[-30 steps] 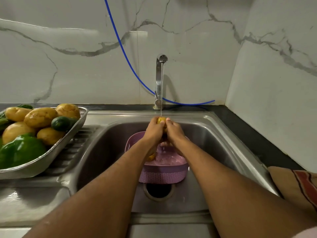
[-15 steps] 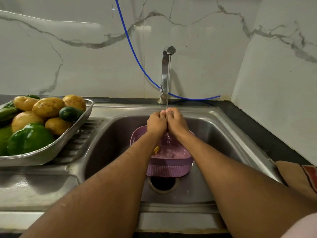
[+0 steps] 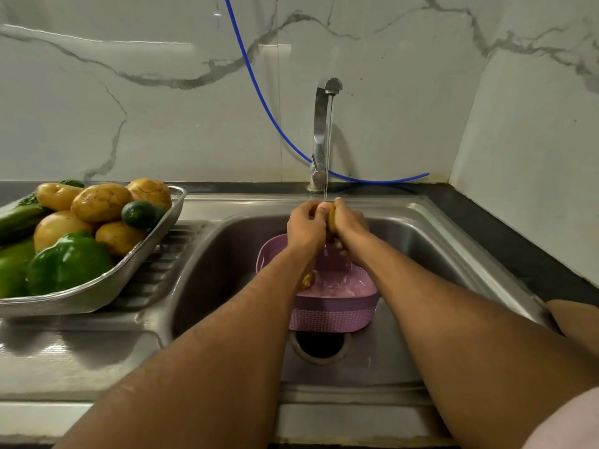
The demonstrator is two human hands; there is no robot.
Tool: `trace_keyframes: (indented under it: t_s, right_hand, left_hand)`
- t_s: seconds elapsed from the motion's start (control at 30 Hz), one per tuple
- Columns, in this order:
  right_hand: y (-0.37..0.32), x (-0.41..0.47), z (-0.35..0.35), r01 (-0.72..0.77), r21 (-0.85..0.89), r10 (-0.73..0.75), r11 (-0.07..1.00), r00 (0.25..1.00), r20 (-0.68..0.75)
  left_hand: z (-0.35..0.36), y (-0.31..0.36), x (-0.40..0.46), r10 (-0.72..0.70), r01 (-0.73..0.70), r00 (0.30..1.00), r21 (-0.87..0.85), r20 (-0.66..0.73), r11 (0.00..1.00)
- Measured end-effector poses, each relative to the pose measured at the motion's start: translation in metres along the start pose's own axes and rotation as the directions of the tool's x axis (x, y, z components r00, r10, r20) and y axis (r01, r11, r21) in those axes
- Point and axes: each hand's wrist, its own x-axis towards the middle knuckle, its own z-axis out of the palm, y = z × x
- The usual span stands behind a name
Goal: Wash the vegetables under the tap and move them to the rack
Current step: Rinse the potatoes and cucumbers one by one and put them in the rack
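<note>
In the steel sink (image 3: 223,254), under the tap (image 3: 325,131), a purple basket (image 3: 334,311) sits over the drain. On the drainboard to the left, the metal rack (image 3: 136,267) already carries potatoes, green peppers and cucumbers. Above the basket, the left hand (image 3: 306,226) and right hand (image 3: 351,222) stay pressed together, fingers curled round one potato (image 3: 331,217). Against a second ago, less of it shows, so it has likely been turned in the stream. Rinsing seems near done; the carry to the rack comes next.
</note>
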Motion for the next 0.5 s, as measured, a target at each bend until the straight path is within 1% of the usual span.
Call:
trace_keyframes:
  t_s: [0.03,0.07,0.1,0.17,0.2,0.27,0.3,0.33,0.37,0.4,0.43,0.47,0.5]
  right_hand:
    - [0.002,0.001,0.0,0.022,-0.024,-0.022,0.999,1.0,-0.008]
    - [0.005,0.002,0.002,0.086,-0.078,-0.088,0.993,0.996,-0.023]
    - [0.009,0.004,0.004,0.181,-0.146,-0.188,0.973,0.982,-0.035]
    - [0.012,0.0,0.008,0.381,-0.272,-0.407,0.884,0.913,-0.042]
    - [0.013,-0.005,0.008,0.441,-0.317,-0.482,0.839,0.874,-0.059]
    - [0.014,-0.012,0.005,0.498,-0.418,-0.593,0.759,0.794,-0.131]
    - [0.015,-0.012,0.002,0.511,-0.456,-0.633,0.729,0.756,-0.165]
    - [0.015,-0.014,-0.002,0.52,-0.486,-0.664,0.702,0.724,-0.185]
    - [0.016,-0.015,-0.005,0.525,-0.517,-0.689,0.676,0.699,-0.192]
    - [0.017,-0.015,-0.007,0.531,-0.544,-0.713,0.65,0.673,-0.196]
    - [0.017,-0.016,-0.007,0.544,-0.559,-0.738,0.626,0.644,-0.199]
    - [0.015,-0.017,-0.006,0.563,-0.562,-0.759,0.606,0.62,-0.198]
    - [0.013,-0.017,-0.003,0.577,-0.557,-0.769,0.597,0.61,-0.192]
  left_hand:
    - [0.001,-0.001,0.0,-0.029,0.029,0.999,0.007,0.013,1.0]
    - [0.002,-0.001,0.0,-0.053,0.051,0.998,0.041,0.024,0.998]
    - [0.002,-0.002,-0.001,-0.059,0.056,0.998,0.105,0.028,0.993]
    - [0.001,-0.002,-0.004,-0.027,0.022,0.999,0.24,0.017,0.971]
    - [0.0,-0.001,-0.006,-0.008,0.003,1.0,0.288,0.016,0.958]
    - [-0.002,0.0,-0.006,0.005,-0.016,0.999,0.351,0.032,0.936]
    - [-0.003,0.0,-0.005,-0.005,-0.01,0.999,0.347,0.041,0.938]
    - [-0.003,-0.002,-0.003,-0.046,0.03,0.998,0.305,0.045,0.952]
    - [-0.003,-0.004,-0.002,-0.132,0.116,0.99,0.233,0.055,0.966]
    - [-0.005,-0.007,-0.002,-0.248,0.233,0.965,0.164,0.081,0.959]
    - [-0.006,-0.01,-0.005,-0.36,0.346,0.925,0.123,0.119,0.93]
    - [-0.009,-0.012,-0.009,-0.427,0.409,0.891,0.132,0.157,0.903]
    - [-0.01,-0.014,-0.01,-0.442,0.422,0.881,0.141,0.17,0.895]
